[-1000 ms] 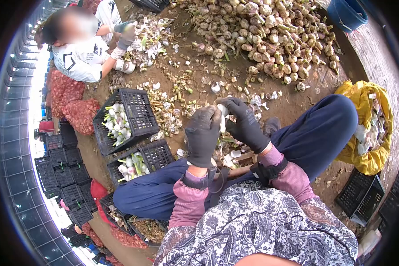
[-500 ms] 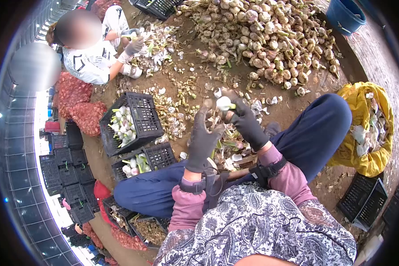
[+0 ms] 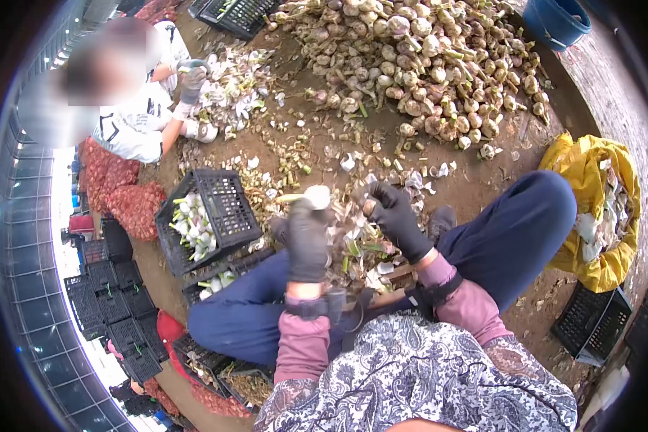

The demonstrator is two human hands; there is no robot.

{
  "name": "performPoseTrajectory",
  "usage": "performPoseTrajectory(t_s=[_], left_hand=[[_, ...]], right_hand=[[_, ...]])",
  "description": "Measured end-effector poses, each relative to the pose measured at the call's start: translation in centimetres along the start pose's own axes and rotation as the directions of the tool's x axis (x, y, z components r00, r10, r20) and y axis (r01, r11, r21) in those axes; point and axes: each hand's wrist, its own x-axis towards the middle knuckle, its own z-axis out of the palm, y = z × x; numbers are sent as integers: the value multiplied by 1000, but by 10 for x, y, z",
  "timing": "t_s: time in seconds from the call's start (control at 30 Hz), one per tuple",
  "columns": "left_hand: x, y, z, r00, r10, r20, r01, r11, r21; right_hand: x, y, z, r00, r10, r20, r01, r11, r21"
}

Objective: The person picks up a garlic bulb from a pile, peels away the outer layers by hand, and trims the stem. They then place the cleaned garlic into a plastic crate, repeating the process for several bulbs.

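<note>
My left hand (image 3: 307, 241), in a dark glove and slightly blurred, is closed around a peeled white garlic bulb (image 3: 317, 196) whose pale stem points left. To its right, my right hand (image 3: 398, 219), also gloved, has its fingers curled together at the tips; what they hold, if anything, is too small to make out. The two hands are apart. Garlic skins (image 3: 353, 248) lie on the ground beneath them. Left of my left hand stands a tilted black crate (image 3: 232, 209) of peeled garlic (image 3: 193, 227).
A big heap of garlic (image 3: 410, 65) lies ahead, a blue bucket (image 3: 556, 23) beyond it. At right are a yellow sack (image 3: 603, 270) and a black crate (image 3: 592, 322). A co-worker (image 3: 133, 129) sits at upper left near red net sacks (image 3: 133, 209).
My left hand has taken the bulb and moved left with it, away from my right hand. My right hand has let go of the bulb. The view has shifted slightly.
</note>
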Motion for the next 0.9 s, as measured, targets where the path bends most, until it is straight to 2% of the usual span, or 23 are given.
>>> performPoseTrajectory(t_s=[0.03, 0.07, 0.1, 0.13, 0.17, 0.23, 0.27, 0.3, 0.37, 0.43, 0.5, 0.53, 0.57, 0.63, 0.67, 0.8, 0.83, 0.9], left_hand=[[22, 14, -41, 1000, -18, -2, 16, 942, -336], [32, 37, -45, 968, 156, -197, -214, 924, -317], [37, 60, -58, 936, 323, -138, -349, 807, -476], [60, 79, -96, 893, 450, -24, -380, 723, -577], [51, 92, -84, 887, 378, -265, -460, 778, -428], [91, 75, -95, 890, 360, -280, -422, 883, -207], [109, 54, -91, 912, 388, -136, -378, 921, 93], [126, 26, -74, 931, 364, 10, -339, 858, 386], [156, -11, -11, 985, 168, 36, -170, 921, 350], [221, -64, 8, 979, 76, 187, -150, 894, 421], [273, -106, 41, 925, 215, 314, -371, 692, 620], [293, -113, 54, 863, 287, 416, -502, 392, 771], [311, -119, 65, 786, 312, 533, -572, 40, 820], [339, -142, 71, 811, 225, 540, -508, -189, 840], [354, -156, 66, 821, 225, 525, -499, -163, 851], [360, -158, 53, 826, 171, 537, -537, -49, 842], [353, -153, 47, 861, 120, 495, -509, 194, 839], [332, -148, 30, 897, -6, 443, -342, 626, 701]], right_hand=[[0, 5, 1, 998, -17, -52, 22, 996, 85], [1, 5, -1, 995, 53, -81, -42, 990, 133], [2, 5, -2, 987, 124, -102, -104, 977, 184], [5, 6, -3, 987, 122, -103, -100, 974, 204], [10, 6, 1, 986, 110, -123, -87, 981, 174], [17, 6, 5, 983, 147, -115, -135, 985, 107], [20, 6, 8, 986, 135, -93, -121, 982, 147], [22, 11, 10, 983, 149, -109, -136, 984, 114], [28, 8, 11, 967, 221, -126, -201, 967, 158], [33, 10, 6, 970, 213, -120, -187, 961, 203], [36, 16, 3, 945, 295, -142, -253, 934, 253], [41, 7, 3, 940, 300, -162, -265, 942, 207], [45, 7, 2, 935, 311, -171, -278, 941, 195], [51, 9, 1, 925, 332, -184, -303, 938, 170], [52, 12, 1, 911, 357, -205, -320, 927, 196], [57, 16, -2, 927, 317, -200, -303, 948, 96], [57, 17, -1, 931, 305, -201, -295, 952, 82], [57, 16, -2, 939, 276, -205, -271, 961, 52]])
